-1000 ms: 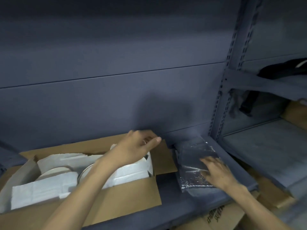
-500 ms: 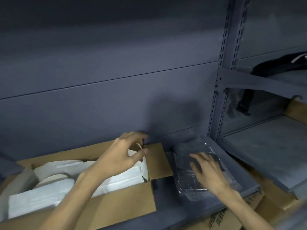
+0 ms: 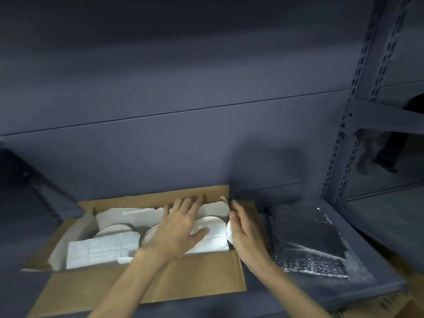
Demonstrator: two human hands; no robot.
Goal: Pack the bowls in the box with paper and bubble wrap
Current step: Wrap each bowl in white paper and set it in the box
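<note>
Bowls sit in the cardboard box (image 3: 146, 288) on the shelf (image 3: 286, 301): one at left (image 3: 112, 230), partly under white paper (image 3: 101, 250), one at right (image 3: 212, 223) under the left hand (image 3: 181, 228). Both look like white ceramic with a thin dark rim line. My read is they're stiff, fairly heavy for their size, glazed so slippery, and chip-prone where rim meets rim.

Left hand is flat on the right bowl and its paper, fingers spread apart, palm down, pressing not gripping. Right hand (image 3: 243, 235) is at the box's right end wall, fingers close together and pinched on a white paper edge (image 3: 230, 234) between bowl and wall. Exact contact is partly hidden by the hand.

Handling notes:
- Bowls: take from below or two-handed on opposite rim sides, no one-finger rim lifts. Keep paper between them.
- Paper: light, soft, tears and creases easily. Hold by edge or corner and tuck into gaps.
- Bubble wrap (image 3: 307, 246): folded sheet just right of the box, not touched. Light, floppy, slick and shiny. Pinch at a corner or edge; it'll drape and likely needs both hands to lay flat over the bowls.

Risk: the wall-side gap looks tight, and shoving paper in hard could push bowl against bowl.
</note>
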